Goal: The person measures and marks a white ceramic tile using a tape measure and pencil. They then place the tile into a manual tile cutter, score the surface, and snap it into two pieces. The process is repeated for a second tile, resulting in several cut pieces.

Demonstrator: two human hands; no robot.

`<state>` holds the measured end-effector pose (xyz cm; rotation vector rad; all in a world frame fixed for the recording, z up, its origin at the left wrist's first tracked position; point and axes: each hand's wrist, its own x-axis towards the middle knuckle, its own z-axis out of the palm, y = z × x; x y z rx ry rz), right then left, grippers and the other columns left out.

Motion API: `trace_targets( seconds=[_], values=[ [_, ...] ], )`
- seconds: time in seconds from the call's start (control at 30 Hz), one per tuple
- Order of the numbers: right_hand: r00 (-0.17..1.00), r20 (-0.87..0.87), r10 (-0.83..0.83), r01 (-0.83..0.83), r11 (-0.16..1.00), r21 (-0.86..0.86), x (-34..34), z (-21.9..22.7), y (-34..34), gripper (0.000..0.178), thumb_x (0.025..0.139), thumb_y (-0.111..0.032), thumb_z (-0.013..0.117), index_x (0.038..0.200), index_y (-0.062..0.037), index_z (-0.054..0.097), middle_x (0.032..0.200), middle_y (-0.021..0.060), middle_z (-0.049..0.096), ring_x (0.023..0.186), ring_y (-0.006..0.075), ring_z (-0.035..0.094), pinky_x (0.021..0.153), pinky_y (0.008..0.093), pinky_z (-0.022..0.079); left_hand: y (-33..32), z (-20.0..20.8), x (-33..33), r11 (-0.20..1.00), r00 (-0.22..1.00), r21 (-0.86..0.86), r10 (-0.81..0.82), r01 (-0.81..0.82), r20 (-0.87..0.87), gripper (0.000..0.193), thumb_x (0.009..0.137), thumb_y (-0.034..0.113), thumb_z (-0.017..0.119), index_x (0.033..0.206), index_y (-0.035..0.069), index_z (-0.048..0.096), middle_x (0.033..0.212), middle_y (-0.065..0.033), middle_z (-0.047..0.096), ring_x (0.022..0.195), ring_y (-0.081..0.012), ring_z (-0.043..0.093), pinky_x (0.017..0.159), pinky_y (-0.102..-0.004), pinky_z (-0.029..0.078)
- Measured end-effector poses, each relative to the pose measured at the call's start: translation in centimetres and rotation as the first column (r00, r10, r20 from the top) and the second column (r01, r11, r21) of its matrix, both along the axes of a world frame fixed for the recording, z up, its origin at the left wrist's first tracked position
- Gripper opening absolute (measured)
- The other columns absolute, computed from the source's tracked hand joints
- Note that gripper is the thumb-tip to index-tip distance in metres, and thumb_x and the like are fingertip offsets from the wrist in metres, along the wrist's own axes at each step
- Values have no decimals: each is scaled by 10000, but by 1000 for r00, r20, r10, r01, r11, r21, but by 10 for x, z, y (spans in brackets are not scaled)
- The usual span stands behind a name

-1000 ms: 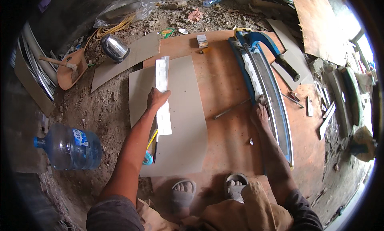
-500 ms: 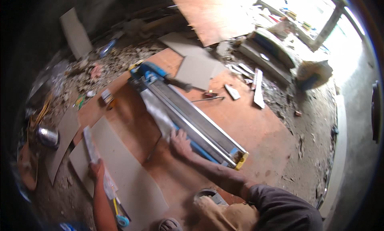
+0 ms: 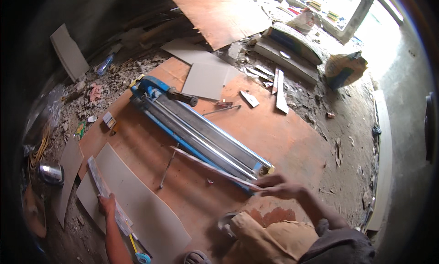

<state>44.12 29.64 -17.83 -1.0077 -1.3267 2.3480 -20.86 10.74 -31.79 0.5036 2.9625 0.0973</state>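
Observation:
My left hand [image 3: 107,204] is closed on a narrow pale strip [image 3: 96,175] that lies along a large beige tile [image 3: 137,195]. A teal tape measure [image 3: 142,257] with some yellow blade out lies by the strip's near end. My right hand [image 3: 278,188] pinches the near right end of a long thin tile strip [image 3: 210,166], which slants along the near side of a blue tile cutter [image 3: 196,131]. Its fingers are partly blurred. The cutter's black-gripped handle [image 3: 183,98] rests toward its far end.
Under the cutter is a reddish board [image 3: 292,145]. Cut tiles [image 3: 206,81] and white offcuts [image 3: 280,92] lie beyond it. A metal rod [image 3: 168,168] lies between cutter and large tile. Rubble [image 3: 123,76] lines the far left, and a torn sack [image 3: 346,69] stands far right.
My right hand has moved right and nearer, from the cutter's middle to its near end. The thin strip now lies angled off the cutter's side. My left hand stays on its strip.

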Motion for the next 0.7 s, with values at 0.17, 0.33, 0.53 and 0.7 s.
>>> trace_targets(
  seconds=[0.17,0.33,0.53,0.7],
  values=[
    [933,140,-333,297,928,226,108,69,-12,550,815,-187,787,1252,95,608,1217,230,660,1073,267,660,858,393,563,15,7,21,994,991,-3,-107,108,-80,630,816,377,671,1262,-30,490,1141,-263,657,1040,-453,646,918,-560,488],
    [702,211,-680,510,687,517,123,51,49,489,819,-171,784,1223,53,625,962,91,697,714,126,613,548,269,468,14,16,24,996,995,-66,-60,56,-75,688,812,374,688,1310,-26,433,1161,-252,651,1038,-406,666,917,-540,505],
    [454,127,-882,610,412,677,115,-105,193,375,876,-110,736,1210,13,616,831,16,632,613,98,545,504,225,418,12,18,22,990,985,-115,95,-78,143,983,722,385,764,1479,-38,302,1342,-251,578,1209,-409,591,1021,-522,463],
    [590,-578,-563,570,798,-195,101,-243,359,749,874,-309,739,1465,-21,380,1310,276,569,1088,291,660,801,328,591,-60,-23,-13,976,978,-174,153,-128,143,945,704,435,765,1439,-18,382,1341,-244,584,1233,-393,582,1056,-495,446]
  ],
)
